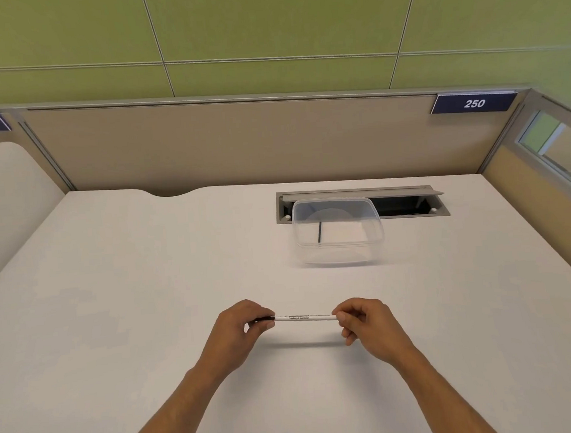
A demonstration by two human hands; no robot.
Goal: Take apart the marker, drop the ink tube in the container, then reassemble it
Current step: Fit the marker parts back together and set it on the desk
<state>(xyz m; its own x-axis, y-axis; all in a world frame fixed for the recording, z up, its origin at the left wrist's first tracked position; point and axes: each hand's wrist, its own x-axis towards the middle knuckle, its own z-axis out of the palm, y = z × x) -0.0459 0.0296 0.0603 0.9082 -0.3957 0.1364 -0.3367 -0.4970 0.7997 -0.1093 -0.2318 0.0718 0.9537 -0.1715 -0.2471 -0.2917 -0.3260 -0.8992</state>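
Note:
A thin white marker [304, 317] with black print is held level above the white desk [147, 295]. My left hand [241, 329] pinches its dark left end, and my right hand [364, 323] pinches its right end. Both ends are hidden by my fingers. A clear plastic container [338, 234] sits farther back, right of centre, with a thin dark ink tube [320, 232] lying inside it.
Behind the container is an open cable hatch [413, 203] set in the desk. Beige partition panels [237, 141] close off the back and right side, with a sign reading 250 [474, 103]. A neighbouring desk lies to the left.

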